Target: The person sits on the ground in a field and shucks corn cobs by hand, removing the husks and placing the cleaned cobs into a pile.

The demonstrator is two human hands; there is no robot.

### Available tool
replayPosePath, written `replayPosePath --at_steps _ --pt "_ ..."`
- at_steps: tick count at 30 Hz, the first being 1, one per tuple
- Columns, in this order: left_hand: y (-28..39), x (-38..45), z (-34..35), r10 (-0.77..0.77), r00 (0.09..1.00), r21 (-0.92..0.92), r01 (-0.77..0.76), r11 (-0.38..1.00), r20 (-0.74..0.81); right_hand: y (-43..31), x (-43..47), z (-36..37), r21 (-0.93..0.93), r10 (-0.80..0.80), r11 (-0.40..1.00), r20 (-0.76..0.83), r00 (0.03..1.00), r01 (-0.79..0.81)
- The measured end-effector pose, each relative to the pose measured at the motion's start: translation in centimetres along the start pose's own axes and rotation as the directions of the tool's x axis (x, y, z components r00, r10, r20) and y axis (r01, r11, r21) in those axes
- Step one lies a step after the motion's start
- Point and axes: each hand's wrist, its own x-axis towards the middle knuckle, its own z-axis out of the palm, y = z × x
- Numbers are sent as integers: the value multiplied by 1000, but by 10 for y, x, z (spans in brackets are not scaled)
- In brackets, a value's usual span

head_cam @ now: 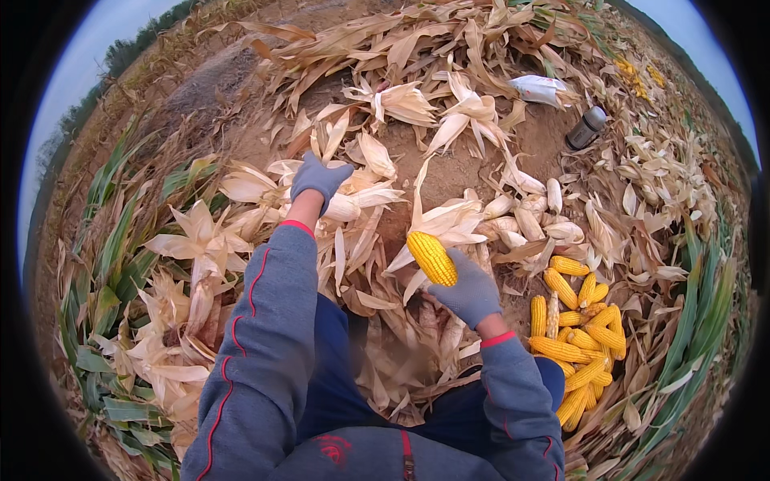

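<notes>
My right hand [469,290], in a grey knitted glove, grips a husked ear of yellow corn [432,258] by its lower end. Pale opened husks [448,219] lie just beyond that ear. Farther out on the left, my gloved left hand [320,180] reaches over a heap of dry corn husks [249,183]. Husk leaves [331,138] stick up right at its fingers, which are mostly hidden from above, so whether they hold a leaf is unclear. By my right knee lies a pile of bare yellow ears [580,346].
Several ears still in pale husk [529,222] lie ahead on the right. A dark flask with a grey cap [586,128] and a white printed bag [537,90] rest beyond them. Dry stalks [385,42] are heaped at the far side; green leaves [117,240] edge the left.
</notes>
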Motion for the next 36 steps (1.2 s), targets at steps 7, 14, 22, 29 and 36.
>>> replayPosePath --at_steps 7,14,22,29,36 --pt "14 -20 5 166 738 165 -353 921 654 -26 -2 -5 -176 -15 984 -103 995 -3" --pt "57 -77 20 537 681 -455 -323 830 497 -38 -7 -6 -222 -177 965 -166 970 138" --pt "48 -50 67 12 976 -418 82 905 216 -42 -9 -6 -190 -177 971 -169 970 144" --pt "37 -36 68 256 892 -868 237 437 373 -20 2 3 358 -75 931 -17 997 76" --pt "58 -66 40 480 802 -807 6 591 357 -14 -1 -10 189 -48 981 62 997 36"
